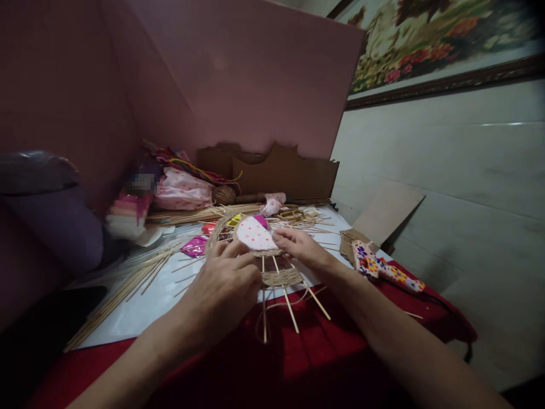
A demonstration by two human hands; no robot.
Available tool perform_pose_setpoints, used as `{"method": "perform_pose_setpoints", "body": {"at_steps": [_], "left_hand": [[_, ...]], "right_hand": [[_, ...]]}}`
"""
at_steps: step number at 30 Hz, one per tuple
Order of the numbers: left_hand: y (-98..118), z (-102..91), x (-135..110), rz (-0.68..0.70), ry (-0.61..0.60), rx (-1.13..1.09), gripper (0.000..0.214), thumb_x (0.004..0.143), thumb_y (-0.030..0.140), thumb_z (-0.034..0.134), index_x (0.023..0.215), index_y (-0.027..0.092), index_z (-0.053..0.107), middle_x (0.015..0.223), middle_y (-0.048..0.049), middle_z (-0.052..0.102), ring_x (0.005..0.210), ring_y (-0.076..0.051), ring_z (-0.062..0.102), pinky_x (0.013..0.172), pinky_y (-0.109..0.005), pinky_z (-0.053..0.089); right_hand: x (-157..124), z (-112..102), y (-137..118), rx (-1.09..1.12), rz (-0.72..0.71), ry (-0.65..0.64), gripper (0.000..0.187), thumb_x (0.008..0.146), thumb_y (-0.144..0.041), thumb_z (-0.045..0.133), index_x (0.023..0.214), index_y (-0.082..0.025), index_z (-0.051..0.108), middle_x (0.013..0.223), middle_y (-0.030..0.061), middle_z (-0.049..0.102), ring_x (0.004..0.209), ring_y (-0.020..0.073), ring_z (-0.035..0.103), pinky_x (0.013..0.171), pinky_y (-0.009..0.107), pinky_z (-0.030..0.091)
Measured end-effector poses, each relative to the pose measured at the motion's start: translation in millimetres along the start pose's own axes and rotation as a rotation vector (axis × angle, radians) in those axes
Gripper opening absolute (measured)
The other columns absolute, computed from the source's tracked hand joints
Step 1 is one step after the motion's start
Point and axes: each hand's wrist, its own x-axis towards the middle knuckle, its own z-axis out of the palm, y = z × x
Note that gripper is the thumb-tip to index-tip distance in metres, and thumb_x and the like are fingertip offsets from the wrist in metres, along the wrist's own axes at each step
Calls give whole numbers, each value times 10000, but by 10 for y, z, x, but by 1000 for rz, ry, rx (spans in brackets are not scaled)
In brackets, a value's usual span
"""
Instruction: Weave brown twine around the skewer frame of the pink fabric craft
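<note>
A small woven piece [281,276] of jute twine wound round thin wooden sticks lies in front of me, its sticks [290,309] fanning out toward me over a red cloth [315,346]. Its far end carries a round white base with pink dots [254,233]. My left hand [225,284] is curled at the left side of the weave, fingers closed on the twine. My right hand [300,245] pinches the right edge of the dotted base. A loose twine strand [272,307] loops below the weave.
A white sheet [153,295] holds many loose sticks [123,289], a twine ball [223,195], pink dotted fabric [183,190] and pink foil scraps [195,246]. A flower-patterned glue gun [385,268] lies at right. Cardboard [285,170] and a pink board [238,74] stand behind.
</note>
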Motion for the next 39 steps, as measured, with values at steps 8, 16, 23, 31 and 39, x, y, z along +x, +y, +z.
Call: {"method": "perform_pose_setpoints", "body": {"at_steps": [8, 16, 23, 31, 39], "left_hand": [[-20, 18, 7, 1, -34, 6, 185, 782, 112, 500, 631, 168, 590, 699, -28, 618, 756, -183, 503, 759, -372, 382], [-78, 91, -31, 59, 51, -2, 196, 783, 116, 472, 635, 179, 584, 683, -31, 585, 713, -179, 498, 715, -351, 385], [-89, 96, -35, 71, 57, 7, 182, 775, 98, 475, 651, 181, 578, 691, -22, 581, 725, -179, 503, 703, -346, 397], [-81, 82, -42, 61, 15, 35, 189, 775, 84, 468, 658, 167, 592, 727, -48, 606, 749, -192, 514, 722, -369, 408], [-66, 96, -35, 58, -10, 95, 184, 777, 87, 476, 646, 164, 579, 709, -35, 614, 738, -188, 517, 743, -387, 398]], "right_hand": [[-750, -950, -306, -760, 12, 578, 289, 771, -325, 514, 958, -168, 668, 792, 77, 657, 755, 218, 587, 651, 313, 424], [-1078, -1501, 111, -899, 264, 366, 498, 609, -251, 614, 1092, -133, 593, 1088, 91, 625, 952, 241, 572, 834, 328, 420], [-1082, -1536, 214, -973, 284, 303, 327, 589, -200, 577, 911, -163, 622, 859, 52, 649, 763, 195, 566, 665, 272, 410], [-1189, -1507, 122, -871, 278, 300, 272, 624, -250, 535, 882, -175, 576, 701, 0, 585, 602, 143, 505, 530, 239, 355], [-1354, -1382, 27, -284, 159, 490, 291, 709, -400, 572, 936, -221, 534, 583, -40, 445, 417, 85, 331, 407, 234, 249]]}}
